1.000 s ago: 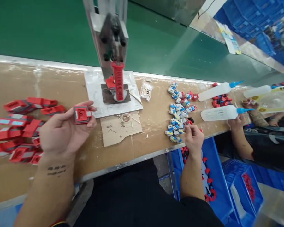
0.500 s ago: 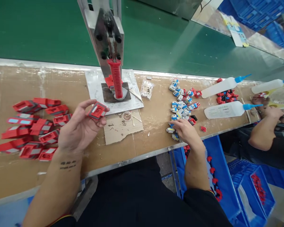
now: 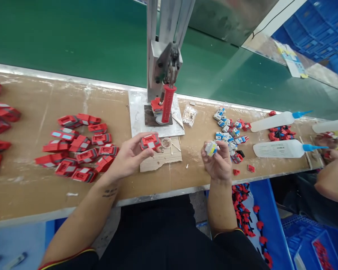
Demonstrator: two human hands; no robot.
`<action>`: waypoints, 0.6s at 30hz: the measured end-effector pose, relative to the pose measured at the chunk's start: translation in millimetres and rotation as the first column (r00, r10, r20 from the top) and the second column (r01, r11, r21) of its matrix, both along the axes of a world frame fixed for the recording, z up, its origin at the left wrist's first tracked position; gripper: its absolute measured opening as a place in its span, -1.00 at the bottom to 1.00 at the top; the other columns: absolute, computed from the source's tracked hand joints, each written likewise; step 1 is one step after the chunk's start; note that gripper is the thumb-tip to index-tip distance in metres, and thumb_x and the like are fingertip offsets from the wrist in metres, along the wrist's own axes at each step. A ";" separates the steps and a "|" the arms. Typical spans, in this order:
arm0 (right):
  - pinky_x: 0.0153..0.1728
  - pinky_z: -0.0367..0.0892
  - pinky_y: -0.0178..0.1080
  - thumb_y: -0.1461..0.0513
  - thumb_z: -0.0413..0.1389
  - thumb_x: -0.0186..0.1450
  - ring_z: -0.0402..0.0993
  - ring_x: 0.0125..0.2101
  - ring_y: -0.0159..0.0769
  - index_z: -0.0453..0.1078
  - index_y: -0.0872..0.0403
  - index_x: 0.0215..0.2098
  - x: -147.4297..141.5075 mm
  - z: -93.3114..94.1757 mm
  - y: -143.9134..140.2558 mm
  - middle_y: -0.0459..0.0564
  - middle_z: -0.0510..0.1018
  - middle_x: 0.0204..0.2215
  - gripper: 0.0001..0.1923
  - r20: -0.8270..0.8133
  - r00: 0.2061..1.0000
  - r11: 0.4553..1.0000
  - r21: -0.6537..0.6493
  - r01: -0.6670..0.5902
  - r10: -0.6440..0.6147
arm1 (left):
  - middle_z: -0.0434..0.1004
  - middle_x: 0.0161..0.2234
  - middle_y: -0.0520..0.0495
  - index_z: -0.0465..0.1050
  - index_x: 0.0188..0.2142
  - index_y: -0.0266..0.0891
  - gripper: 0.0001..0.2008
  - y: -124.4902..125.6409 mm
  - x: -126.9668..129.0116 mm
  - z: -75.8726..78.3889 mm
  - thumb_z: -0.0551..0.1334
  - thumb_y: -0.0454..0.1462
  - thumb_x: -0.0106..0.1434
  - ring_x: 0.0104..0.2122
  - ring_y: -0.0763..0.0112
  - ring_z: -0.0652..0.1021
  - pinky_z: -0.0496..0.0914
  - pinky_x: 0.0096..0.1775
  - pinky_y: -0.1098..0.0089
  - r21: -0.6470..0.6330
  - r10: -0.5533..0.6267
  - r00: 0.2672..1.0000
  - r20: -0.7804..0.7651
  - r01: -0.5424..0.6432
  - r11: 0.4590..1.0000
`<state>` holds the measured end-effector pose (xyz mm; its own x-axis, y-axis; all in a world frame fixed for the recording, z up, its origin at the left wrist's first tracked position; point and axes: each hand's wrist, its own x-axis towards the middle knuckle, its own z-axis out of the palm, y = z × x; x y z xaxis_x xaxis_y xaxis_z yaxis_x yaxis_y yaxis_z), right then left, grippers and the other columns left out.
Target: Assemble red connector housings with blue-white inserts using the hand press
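Note:
My left hand [image 3: 128,159] holds a red plastic housing [image 3: 150,141] with a grey face, raised just above a scrap of cardboard [image 3: 161,157]. My right hand [image 3: 218,163] is lifted off the bench and pinches a small white, blue and yellow part [image 3: 211,147]. Just right of that hand lies the pile of similar small parts [image 3: 228,129]. A heap of red housings [image 3: 79,148] lies on the bench to the left of my left hand. Behind both hands stands a hand press [image 3: 165,71] with a red ribbed handle [image 3: 168,103] on a metal base plate [image 3: 154,118].
White squeeze bottles with blue nozzles [image 3: 281,148] lie at the right, by another person's hand [image 3: 328,140]. A green conveyor belt [image 3: 73,41] runs behind the bench. Blue bins [image 3: 264,225] with red parts sit below the bench edge. More red housings [image 3: 0,123] lie far left.
My right hand picked a small part out of the pile and lifted it up. My left hand carried the red housing right, over the cardboard. The view shifted left.

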<state>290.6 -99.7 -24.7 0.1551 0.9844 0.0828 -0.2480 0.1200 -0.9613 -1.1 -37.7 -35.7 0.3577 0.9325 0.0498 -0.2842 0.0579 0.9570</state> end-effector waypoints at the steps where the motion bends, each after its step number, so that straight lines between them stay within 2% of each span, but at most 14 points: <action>1: -0.50 0.43 -0.31 -0.01 0.46 0.18 0.47 -0.47 -0.38 0.52 -0.21 -0.13 -11.3 2.4 4.8 -0.10 0.65 -0.22 -0.65 -0.061 0.997 0.999 -0.015 -0.037 0.036 | 0.70 -0.15 -0.17 0.58 0.07 -0.23 -0.55 -1.6 0.8 -1.3 0.50 -0.11 0.26 -0.25 0.30 0.70 0.61 -0.22 0.36 0.030 -0.002 1.000 -0.029 0.003 1.000; 5: -0.49 0.45 -0.38 -0.01 0.48 0.17 0.51 -0.47 -0.42 0.43 -0.19 -0.14 -41.5 11.0 18.8 -0.14 0.65 -0.27 -0.59 -0.160 0.978 0.989 -0.043 -0.144 0.136 | 0.70 -0.06 -0.19 0.57 0.07 -0.24 -0.55 -7.5 4.6 -5.8 0.51 -0.16 0.24 -0.12 0.24 0.72 0.65 -0.10 0.34 0.097 0.045 0.995 -0.092 -0.036 0.995; 8: -0.50 0.47 -0.36 -0.02 0.44 0.22 0.54 -0.47 -0.39 0.37 -0.19 -0.10 -53.7 13.2 22.9 -0.16 0.64 -0.28 -0.57 -0.131 0.973 0.979 -0.044 -0.199 0.192 | 0.70 0.00 -0.23 0.57 0.04 -0.26 -0.58 -9.7 7.4 -8.4 0.51 -0.20 0.22 -0.08 0.21 0.74 0.68 -0.08 0.32 0.142 0.081 0.995 -0.053 -0.073 0.987; 11: -0.48 0.52 -0.29 -0.05 0.40 0.26 0.59 -0.43 -0.32 0.36 -0.22 0.02 -61.9 12.3 22.8 -0.15 0.66 -0.28 -0.54 -0.073 0.970 0.973 -0.014 -0.232 0.231 | 0.68 0.09 -0.27 0.60 0.05 -0.25 -0.60 -10.2 9.0 -10.7 0.50 -0.24 0.23 -0.01 0.18 0.73 0.68 -0.02 0.30 0.175 0.109 0.994 -0.029 -0.102 0.979; 14: -0.37 0.58 -0.18 -0.09 0.36 0.29 0.64 -0.33 -0.21 0.40 -0.21 0.09 -68.1 11.1 20.5 -0.08 0.69 -0.25 -0.52 0.089 0.982 0.984 0.052 -0.172 0.167 | 0.73 0.02 -0.24 0.62 0.06 -0.25 -0.61 -10.7 9.9 -12.2 0.48 -0.24 0.25 -0.06 0.21 0.75 0.69 -0.02 0.29 0.184 0.104 0.994 -0.045 -0.095 0.978; 18: -0.27 0.60 -0.17 -0.01 0.38 0.31 0.66 -0.17 -0.18 0.53 -0.14 -0.02 -79.3 13.1 16.5 0.00 0.68 -0.13 -0.66 0.286 0.958 0.989 0.132 -0.062 0.022 | 0.73 0.02 -0.23 0.63 0.10 -0.24 -0.60 -12.8 11.9 -12.6 0.47 -0.22 0.28 -0.08 0.20 0.76 0.69 -0.01 0.28 0.244 0.181 0.976 -0.119 -0.148 0.958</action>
<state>211.2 -83.1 -11.6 0.0645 0.9652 0.2533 0.0237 0.2522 -0.9674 10.9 -50.6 -48.3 0.2189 0.9474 0.2335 -0.1349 -0.2076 0.9689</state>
